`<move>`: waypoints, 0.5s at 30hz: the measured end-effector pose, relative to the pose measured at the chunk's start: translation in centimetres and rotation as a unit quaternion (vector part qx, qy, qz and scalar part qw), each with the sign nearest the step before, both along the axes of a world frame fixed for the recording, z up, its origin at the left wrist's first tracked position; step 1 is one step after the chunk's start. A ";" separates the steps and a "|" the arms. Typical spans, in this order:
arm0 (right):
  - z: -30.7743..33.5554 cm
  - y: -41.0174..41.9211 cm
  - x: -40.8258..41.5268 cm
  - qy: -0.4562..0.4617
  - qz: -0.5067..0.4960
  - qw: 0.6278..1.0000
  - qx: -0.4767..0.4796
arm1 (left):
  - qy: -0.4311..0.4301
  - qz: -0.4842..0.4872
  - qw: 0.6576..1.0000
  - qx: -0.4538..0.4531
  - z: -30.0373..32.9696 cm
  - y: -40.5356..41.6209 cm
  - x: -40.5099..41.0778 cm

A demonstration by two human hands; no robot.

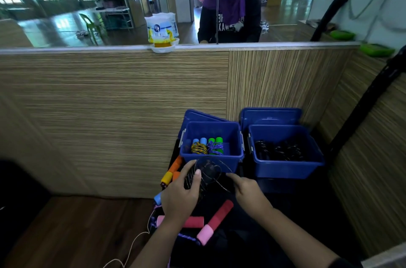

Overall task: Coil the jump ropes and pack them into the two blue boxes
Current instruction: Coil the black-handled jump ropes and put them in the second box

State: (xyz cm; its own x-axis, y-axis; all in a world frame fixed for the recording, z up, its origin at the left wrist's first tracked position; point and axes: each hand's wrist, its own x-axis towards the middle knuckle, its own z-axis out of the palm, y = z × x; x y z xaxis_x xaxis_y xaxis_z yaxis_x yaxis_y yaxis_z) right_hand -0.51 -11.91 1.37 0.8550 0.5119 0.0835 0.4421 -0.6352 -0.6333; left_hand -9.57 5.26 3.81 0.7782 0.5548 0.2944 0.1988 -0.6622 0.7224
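Two blue boxes stand side by side against a wooden wall. The left blue box holds coiled ropes with blue and green handles. The right blue box holds several coiled black ropes. In front of the left box my left hand grips a thin black jump rope partly wound into loops. My right hand pinches a strand of that rope at the loops' right side. Below my hands lie a rope with red and pink handles and, to the left, one with orange handles.
Blue lids lean behind both boxes. A mirror above the wooden panel shows a person in a headset. A bottle on a white holder stands on the ledge. A black pole slants at the right. Wooden floor lies at the lower left.
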 end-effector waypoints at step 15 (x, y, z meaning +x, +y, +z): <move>-0.6 0.8 -1.6 0.022 0.100 0.991 -0.088 | 0.044 0.038 0.998 -0.016 -0.8 -0.1 0.9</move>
State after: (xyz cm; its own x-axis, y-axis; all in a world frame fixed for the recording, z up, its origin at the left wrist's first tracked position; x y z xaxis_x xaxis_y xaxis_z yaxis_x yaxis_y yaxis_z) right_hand -2.15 -11.09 0.78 0.7359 0.6747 -0.0563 0.5449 -0.6396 -0.5422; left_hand -8.68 5.14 3.03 0.7552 0.6220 0.2071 0.3124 -0.6192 0.7204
